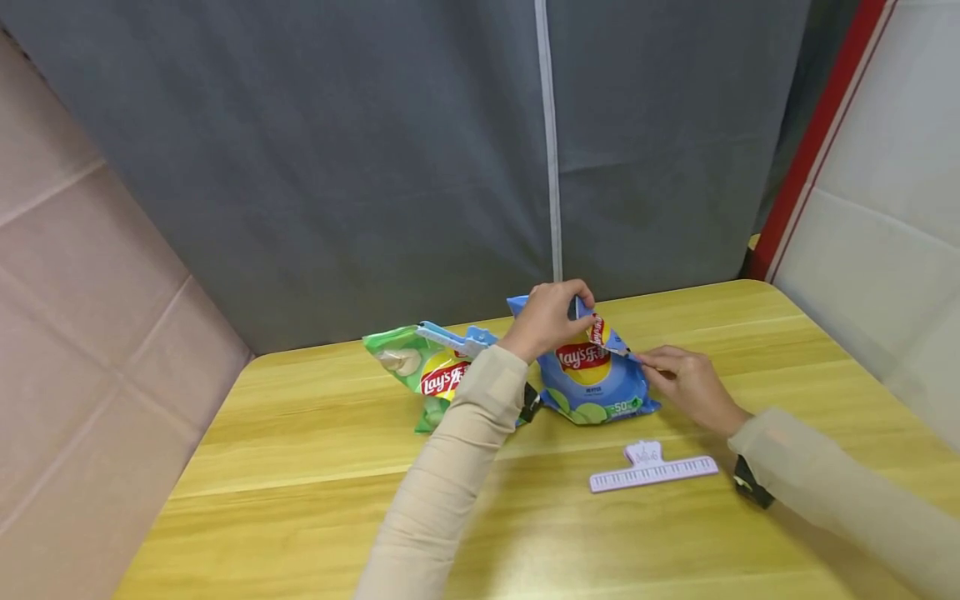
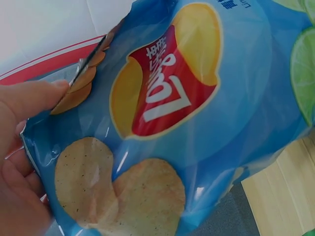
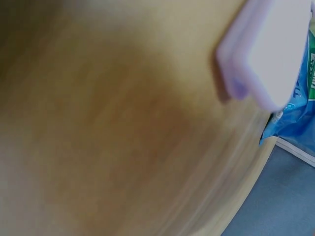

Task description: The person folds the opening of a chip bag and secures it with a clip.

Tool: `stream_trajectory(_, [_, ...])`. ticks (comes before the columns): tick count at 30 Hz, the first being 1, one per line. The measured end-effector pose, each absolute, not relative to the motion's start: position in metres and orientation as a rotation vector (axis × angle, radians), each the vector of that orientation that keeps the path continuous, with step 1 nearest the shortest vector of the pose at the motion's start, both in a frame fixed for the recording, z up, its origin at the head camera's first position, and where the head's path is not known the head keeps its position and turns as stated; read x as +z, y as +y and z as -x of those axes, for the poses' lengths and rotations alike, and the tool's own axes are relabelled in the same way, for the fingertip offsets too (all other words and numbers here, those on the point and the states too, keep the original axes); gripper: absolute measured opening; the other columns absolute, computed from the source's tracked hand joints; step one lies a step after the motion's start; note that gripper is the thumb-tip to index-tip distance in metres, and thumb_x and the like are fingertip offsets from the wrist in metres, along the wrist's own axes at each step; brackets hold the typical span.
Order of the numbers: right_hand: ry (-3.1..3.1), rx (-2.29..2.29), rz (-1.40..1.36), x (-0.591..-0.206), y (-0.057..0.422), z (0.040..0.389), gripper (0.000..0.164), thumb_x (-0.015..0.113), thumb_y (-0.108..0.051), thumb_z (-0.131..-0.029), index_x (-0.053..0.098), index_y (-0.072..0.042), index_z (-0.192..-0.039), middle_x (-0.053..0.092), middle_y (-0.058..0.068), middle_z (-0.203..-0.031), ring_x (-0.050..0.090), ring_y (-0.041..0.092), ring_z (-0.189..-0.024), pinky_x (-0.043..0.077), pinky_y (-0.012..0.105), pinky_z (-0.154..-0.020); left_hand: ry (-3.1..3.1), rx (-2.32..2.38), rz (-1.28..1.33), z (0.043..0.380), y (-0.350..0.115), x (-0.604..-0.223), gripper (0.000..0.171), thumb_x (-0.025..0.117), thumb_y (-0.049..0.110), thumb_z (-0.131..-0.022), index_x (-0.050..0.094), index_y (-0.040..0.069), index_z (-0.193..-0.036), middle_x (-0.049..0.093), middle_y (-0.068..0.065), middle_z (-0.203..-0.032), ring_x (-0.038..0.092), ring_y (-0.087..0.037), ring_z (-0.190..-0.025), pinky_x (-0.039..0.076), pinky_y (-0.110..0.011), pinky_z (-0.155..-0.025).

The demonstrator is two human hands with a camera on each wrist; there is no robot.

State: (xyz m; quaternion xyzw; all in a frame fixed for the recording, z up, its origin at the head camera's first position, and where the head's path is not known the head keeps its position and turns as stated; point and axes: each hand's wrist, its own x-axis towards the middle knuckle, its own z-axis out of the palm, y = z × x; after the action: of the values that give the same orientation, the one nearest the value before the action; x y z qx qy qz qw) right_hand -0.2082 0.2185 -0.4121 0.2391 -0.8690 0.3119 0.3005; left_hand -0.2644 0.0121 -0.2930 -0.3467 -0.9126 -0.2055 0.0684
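A blue bag of Lay's potato chips (image 1: pixel 600 392) stands on the table in the head view. My left hand (image 1: pixel 551 312) grips its top edge; in the left wrist view the thumb of that hand (image 2: pixel 24 113) presses the front, with fingers behind the bag. At the right end of the top edge, my right hand (image 1: pixel 690 385) pinches a corner. The top seam slants down from the left hand to the right one. Close in front of the bag lies a lilac bag clip (image 1: pixel 652 473) with a piano-key pattern. The right wrist view does not show the right hand.
Left of the blue bag, partly behind the left forearm, is a green bag of Lay's chips (image 1: pixel 408 360) with a light blue clip (image 1: pixel 453 338) across its top. A grey curtain (image 1: pixel 375 208) hangs behind the wooden table (image 1: pixel 300 483). Pale walls flank both sides.
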Motion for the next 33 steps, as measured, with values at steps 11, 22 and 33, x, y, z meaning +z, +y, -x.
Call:
stream_trajectory(11, [-2.434,1.177,-0.476,-0.404,0.22,0.207,0.018,0.06,-0.011,-0.086,0.07,0.0,-0.095,0.067,0.012,-0.093,0.055,-0.005,-0.083,0.042,0.007,-0.068,-2.7,-0.66,1.044,0.264,0.013,-0.293,0.015,0.065,0.021,-0.083,0.061,0.012,-0.095,0.064,0.001,-0.097,0.056,-0.011,-0.083,0.04,-0.023,-0.084])
stream_trajectory(22, [-2.623,1.455,-0.226,-0.4,0.219,0.212,0.038,0.058,-0.032,-0.086,0.062,-0.002,-0.11,0.062,0.015,-0.106,0.056,0.012,-0.088,0.045,0.017,-0.07,-2.694,-0.672,1.057,0.264,0.015,-0.293,0.012,0.065,0.018,-0.083,0.061,0.012,-0.094,0.065,0.001,-0.095,0.057,-0.011,-0.083,0.043,-0.017,-0.075])
stream_trajectory(33, [-2.647,1.41,-0.375,-0.4,0.217,0.215,0.037,0.056,-0.025,-0.089,0.059,0.002,-0.115,0.061,0.017,-0.11,0.056,0.012,-0.091,0.045,0.021,-0.073,-2.684,-0.677,1.077,0.263,0.015,-0.295,0.01,0.064,0.016,-0.084,0.062,0.012,-0.093,0.065,0.001,-0.094,0.058,-0.011,-0.083,0.043,-0.017,-0.075])
